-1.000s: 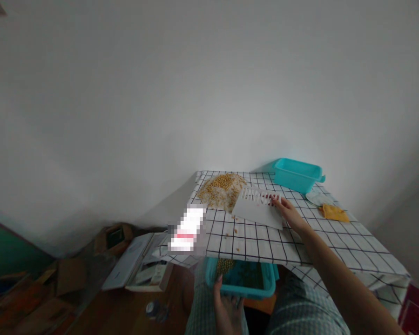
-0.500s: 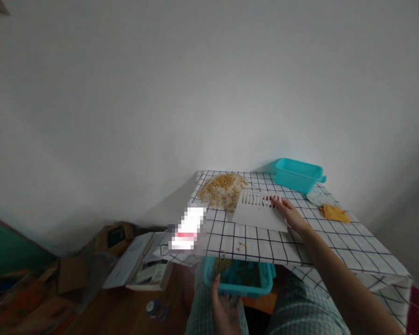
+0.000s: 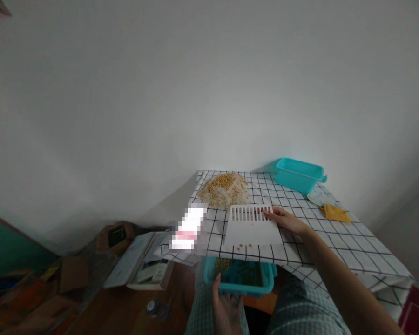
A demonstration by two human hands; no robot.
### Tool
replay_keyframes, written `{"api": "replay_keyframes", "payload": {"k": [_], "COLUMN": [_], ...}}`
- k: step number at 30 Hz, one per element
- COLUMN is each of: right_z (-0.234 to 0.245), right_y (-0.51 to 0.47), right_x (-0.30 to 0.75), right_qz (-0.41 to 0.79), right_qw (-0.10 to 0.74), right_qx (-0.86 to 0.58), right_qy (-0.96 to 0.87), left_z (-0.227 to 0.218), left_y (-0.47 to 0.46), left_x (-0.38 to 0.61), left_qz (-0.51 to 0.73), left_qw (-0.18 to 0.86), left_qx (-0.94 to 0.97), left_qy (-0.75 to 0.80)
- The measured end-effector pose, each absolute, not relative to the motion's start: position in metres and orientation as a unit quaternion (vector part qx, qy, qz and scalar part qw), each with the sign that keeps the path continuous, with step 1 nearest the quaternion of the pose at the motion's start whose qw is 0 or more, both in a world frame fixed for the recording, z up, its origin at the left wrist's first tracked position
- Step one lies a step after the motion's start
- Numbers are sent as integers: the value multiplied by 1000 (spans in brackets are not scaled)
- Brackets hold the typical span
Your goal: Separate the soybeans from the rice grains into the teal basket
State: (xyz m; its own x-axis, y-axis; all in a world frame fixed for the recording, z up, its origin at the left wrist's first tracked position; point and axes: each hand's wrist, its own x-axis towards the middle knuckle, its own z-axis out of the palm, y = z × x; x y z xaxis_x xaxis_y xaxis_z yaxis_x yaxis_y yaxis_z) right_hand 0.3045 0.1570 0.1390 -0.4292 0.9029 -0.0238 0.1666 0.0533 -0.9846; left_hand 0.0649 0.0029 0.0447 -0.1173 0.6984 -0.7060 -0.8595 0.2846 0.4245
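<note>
My right hand (image 3: 289, 220) grips the slotted upper edge of a flat white plastic board (image 3: 252, 234), fingers closed near its right corner. The board lies low over the checked cloth, close to the table's front edge, with a few loose yellow grains (image 3: 244, 245) beside its lower edge. Below the table edge, my left hand (image 3: 225, 308) holds a teal plastic tub (image 3: 244, 291) over my lap, thumb on the rim and fingers underneath. Yellow bean-like grains (image 3: 223, 264) sit in the tub's left side. Behind the board spreads a pile of yellow and whitish grains (image 3: 225, 188).
A second teal tub (image 3: 298, 177) stands at the back right of the table. Near it lie a clear plastic piece (image 3: 319, 197) and a yellow cloth (image 3: 336, 213). A pixelated bright object (image 3: 188, 228) is at the left edge. Boxes (image 3: 150, 274) stand on the floor.
My right hand has drawn the white board toward the table's front edge and slightly left, away from the pile. My left hand and its tub stay nearly still.
</note>
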Motion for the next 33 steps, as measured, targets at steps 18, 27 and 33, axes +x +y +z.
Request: {"api": "replay_keyframes", "payload": {"k": [18,27,33], "right_z": [145,133,126], "right_y": [146,175,186], "right_x": [303,313,324], "right_qz": [625,529,444], "right_qw": [275,585,626], "right_qx": [-360,-447,-529], "right_qy": [-635,-422,-362], "left_z": [46,47,48], "left_y": [-1,-3,-1], "left_x": [70,70,70], "left_qz": [588,597,585], "left_qw": [669,664,665], "left_qx": [-106,-103,-96], "left_qy": [442,440,454]}}
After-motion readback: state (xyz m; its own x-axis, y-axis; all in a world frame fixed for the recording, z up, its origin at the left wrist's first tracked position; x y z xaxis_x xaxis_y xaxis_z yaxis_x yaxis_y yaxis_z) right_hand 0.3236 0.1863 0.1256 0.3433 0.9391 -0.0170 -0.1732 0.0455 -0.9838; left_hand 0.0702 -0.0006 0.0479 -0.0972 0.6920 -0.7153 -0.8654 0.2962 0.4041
